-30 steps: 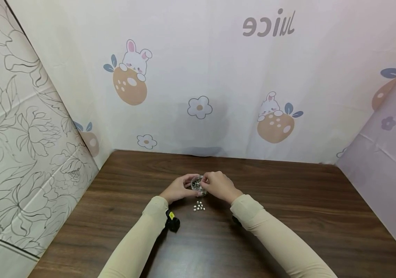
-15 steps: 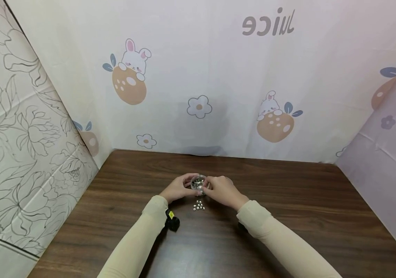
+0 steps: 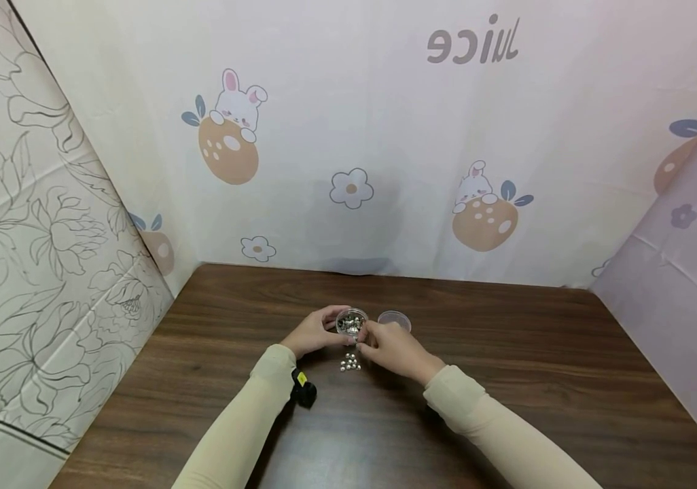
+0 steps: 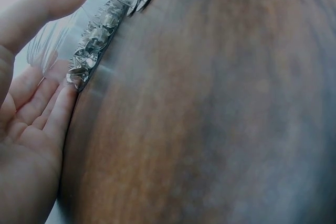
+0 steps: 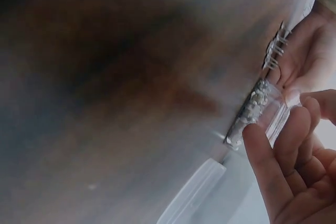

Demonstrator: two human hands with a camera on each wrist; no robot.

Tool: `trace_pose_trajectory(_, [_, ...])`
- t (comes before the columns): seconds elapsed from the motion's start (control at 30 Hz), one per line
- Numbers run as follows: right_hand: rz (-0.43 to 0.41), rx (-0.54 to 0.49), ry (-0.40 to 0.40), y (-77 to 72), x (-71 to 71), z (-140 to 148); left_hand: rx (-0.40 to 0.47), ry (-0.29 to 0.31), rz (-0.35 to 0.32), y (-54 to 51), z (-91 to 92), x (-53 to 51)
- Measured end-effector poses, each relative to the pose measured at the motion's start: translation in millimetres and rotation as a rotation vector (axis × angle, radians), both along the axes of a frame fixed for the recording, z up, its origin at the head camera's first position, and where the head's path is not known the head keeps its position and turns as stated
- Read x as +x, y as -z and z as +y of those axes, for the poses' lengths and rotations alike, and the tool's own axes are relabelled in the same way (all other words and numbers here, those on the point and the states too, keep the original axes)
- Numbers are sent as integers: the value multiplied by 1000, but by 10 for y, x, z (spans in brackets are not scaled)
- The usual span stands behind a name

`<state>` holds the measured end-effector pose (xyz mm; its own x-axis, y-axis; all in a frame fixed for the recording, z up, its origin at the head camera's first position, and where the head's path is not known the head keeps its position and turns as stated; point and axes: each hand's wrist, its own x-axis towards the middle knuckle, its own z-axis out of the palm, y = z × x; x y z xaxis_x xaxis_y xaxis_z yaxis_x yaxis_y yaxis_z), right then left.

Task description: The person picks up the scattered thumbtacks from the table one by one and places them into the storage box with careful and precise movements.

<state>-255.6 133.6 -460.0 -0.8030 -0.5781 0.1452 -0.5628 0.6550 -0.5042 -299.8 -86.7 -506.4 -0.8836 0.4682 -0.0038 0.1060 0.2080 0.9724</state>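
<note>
My left hand [image 3: 312, 333] holds a clear round jar [image 4: 58, 45] upright on the table, thumb on the near side and fingers around the other. Silver thumbtacks [image 3: 351, 324] lie heaped inside it. In front of the jar, several thumbtacks [image 3: 350, 363] stand grouped on the wood, points up in the left wrist view. My right hand [image 3: 399, 350] is at the jar's near right side, thumb and index finger pinched together. A tiny thumbtack seems to be between those fingertips, mostly hidden. Its other fingers are bent beside the jar in the right wrist view.
The jar's clear round lid [image 3: 395, 318] lies on the brown wooden table [image 3: 507, 367], just behind my right hand. A black wrist camera [image 3: 304, 392] hangs under the left cuff. Patterned cloth [image 3: 299, 122] stands behind the table and along both sides.
My right hand has come out of the jar and moved right and toward me, its fingertips now near the rim. The lid behind it has come into view. The left hand keeps still.
</note>
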Motion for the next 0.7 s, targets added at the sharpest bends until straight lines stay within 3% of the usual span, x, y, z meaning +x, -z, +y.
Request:
trace_pose_trajectory(0.13, [-15,23,-49,25,42,-11,-17,-4,15,60,-2,-42])
trace_pose_trajectory(0.4, [-44,101,-117,54,84,-44,-34,-9,3,46,0,-30])
trace_pose_trajectory(0.7, [-49,145,-118,50,101,-45,15,16,9,-178,3,112])
